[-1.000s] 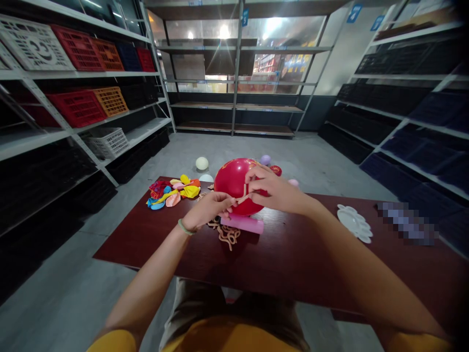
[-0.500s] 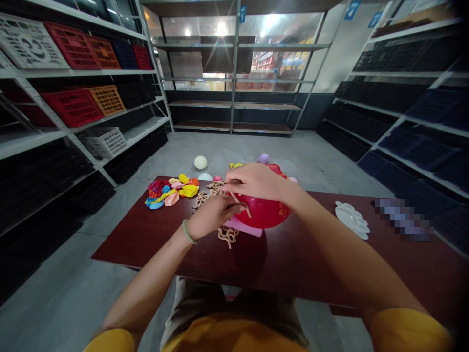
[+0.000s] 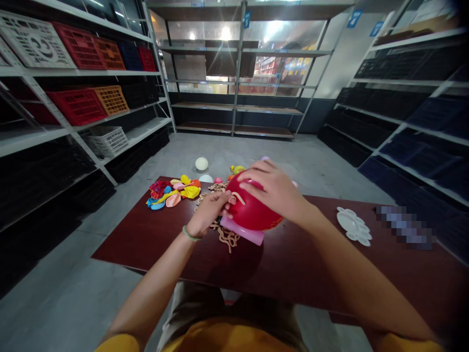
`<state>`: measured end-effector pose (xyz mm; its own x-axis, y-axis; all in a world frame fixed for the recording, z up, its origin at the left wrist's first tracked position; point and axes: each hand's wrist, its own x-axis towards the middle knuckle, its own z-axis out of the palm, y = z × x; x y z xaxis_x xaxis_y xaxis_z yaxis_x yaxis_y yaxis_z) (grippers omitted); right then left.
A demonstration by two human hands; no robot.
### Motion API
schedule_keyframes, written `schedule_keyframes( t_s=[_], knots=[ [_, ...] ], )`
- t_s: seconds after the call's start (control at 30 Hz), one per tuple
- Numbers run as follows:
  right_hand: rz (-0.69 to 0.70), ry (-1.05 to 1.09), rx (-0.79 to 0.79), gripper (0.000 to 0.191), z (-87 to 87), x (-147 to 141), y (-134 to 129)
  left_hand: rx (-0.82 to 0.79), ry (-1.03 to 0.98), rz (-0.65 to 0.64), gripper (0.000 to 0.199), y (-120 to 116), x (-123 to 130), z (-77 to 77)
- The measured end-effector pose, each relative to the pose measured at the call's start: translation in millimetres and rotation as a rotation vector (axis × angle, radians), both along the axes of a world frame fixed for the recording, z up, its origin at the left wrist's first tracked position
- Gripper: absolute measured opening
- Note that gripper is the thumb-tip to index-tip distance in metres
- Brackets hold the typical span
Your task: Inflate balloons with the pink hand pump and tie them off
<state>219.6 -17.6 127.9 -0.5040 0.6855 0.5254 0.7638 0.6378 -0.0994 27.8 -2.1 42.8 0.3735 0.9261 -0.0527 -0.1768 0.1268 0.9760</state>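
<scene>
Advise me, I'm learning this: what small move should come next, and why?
Probably bring the right hand to the loose end of the tan strip: the left hand seems to pinch it, leaving that end free, while the right lies over the red balloon.

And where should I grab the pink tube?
Grip the pink tube around its right end, probably from the near right: that rounded end pokes out under the red balloon, while the left hand crowds the other end.
</scene>
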Motion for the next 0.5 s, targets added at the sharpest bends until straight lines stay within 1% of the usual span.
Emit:
schedule_keyframes(
  t_s=[0.1,0.2,0.27,0.37,0.5],
  knots=[
    [-0.026,-0.035,0.020,0.023,-18.2,2,-10,0.031,0.005,0.011,0.041,0,3,-1.2],
    [-0.086,0.003,0.041,0.021,-33.8,2,-10,0.071,0.037,0.001,0.042,-1,5,-2.8],
    [-0.078,0.021,0.015,0.017,-37.5,1,-7,0.087,0.059,-0.004,0.041,-1,5,-3.5],
    [-0.066,0.025,0.008,0.014,-37.0,-1,-3,0.080,0.094,-0.013,0.040,-2,4,-2.0],
    [-0.117,-0.062,0.147,0.022,-39.9,-4,1,0.019,0.061,-0.027,0.034,-3,4,4.2]
  ],
)
